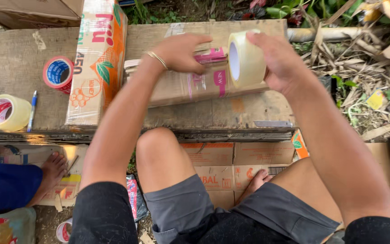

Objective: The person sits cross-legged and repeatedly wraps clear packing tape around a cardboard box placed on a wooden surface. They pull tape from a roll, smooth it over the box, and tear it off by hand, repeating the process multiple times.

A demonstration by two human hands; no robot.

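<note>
A brown cardboard box [190, 88] with pink print lies on its side on a rough wooden board [14, 68]. My left hand [179, 52], with a thin bracelet at the wrist, presses down on the box's top. My right hand [278, 58] grips a roll of clear packing tape [245, 58] held upright at the box's right end, with the tape touching the box.
An orange-and-white printed carton [98, 58] lies left of the box. On the board sit a red-cored tape roll [58, 73], a yellowish tape roll [5, 113], a blue pen [32, 110] and a knife blade [272, 124]. Another person's foot [53, 169] rests at lower left.
</note>
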